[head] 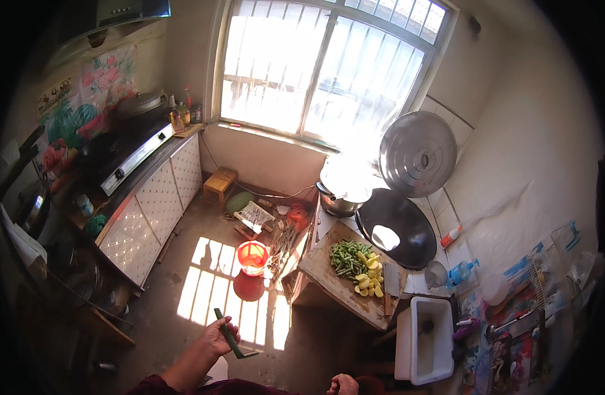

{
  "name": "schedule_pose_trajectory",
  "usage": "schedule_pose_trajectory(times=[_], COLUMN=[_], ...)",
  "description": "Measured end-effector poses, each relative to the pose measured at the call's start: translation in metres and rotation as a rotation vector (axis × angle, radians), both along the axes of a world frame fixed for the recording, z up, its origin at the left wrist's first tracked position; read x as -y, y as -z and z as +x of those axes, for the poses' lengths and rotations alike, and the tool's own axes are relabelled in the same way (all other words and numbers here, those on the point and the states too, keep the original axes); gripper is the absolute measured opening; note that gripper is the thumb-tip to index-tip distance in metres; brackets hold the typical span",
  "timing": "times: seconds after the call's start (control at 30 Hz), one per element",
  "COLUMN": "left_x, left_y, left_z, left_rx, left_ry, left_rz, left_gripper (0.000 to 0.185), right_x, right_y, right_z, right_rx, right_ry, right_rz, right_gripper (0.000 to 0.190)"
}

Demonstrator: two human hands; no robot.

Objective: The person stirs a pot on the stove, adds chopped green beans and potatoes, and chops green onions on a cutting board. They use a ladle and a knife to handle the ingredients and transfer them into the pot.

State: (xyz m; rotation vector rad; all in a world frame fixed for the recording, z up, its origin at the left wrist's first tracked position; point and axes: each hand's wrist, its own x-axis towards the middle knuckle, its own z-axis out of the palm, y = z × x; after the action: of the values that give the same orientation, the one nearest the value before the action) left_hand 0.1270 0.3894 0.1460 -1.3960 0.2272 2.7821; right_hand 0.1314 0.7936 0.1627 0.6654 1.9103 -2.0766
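Note:
In my left hand (216, 339) is a slim dark-green tool (228, 335), held over the floor. Its lower end bends sideways into a thin, pale tip; its exact kind cannot be told. My right hand (343, 384) is low at the bottom edge, fingers curled, and whatever is inside is hidden. To the right, a worn wooden cutting board (322, 261) carries a pile of cut green beans (351, 256) and pale yellow potato chunks (369, 281). A cleaver (390, 286) with a wooden handle lies beside them. Both hands are apart from the board.
A white plastic basin (449, 340) stands right of the board. Behind are a black wok (406, 232), a metal pot (339, 202) and a large lid (418, 153). On the floor are a red bucket (253, 256), sticks (285, 242) and a wooden stool (220, 182). A gas stove (139, 158) stands left.

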Motion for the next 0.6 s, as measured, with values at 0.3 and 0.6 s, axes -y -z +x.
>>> schedule_pose_trajectory(times=[0.3,0.6], left_x=[0.185,0.307], left_y=[0.026,0.023], left_z=[-0.037,-0.077], left_rx=[-0.062,-0.134], left_ry=[-0.119,-0.163], left_rz=[0.039,-0.06], left_gripper=[0.015,0.022], right_x=[0.17,0.257], right_y=[-0.042,0.008], right_z=[-0.068,-0.116], right_rx=[0.049,0.078], right_ry=[-0.038,-0.264], right_rz=[-0.028,0.082], right_gripper=[0.01,0.021])
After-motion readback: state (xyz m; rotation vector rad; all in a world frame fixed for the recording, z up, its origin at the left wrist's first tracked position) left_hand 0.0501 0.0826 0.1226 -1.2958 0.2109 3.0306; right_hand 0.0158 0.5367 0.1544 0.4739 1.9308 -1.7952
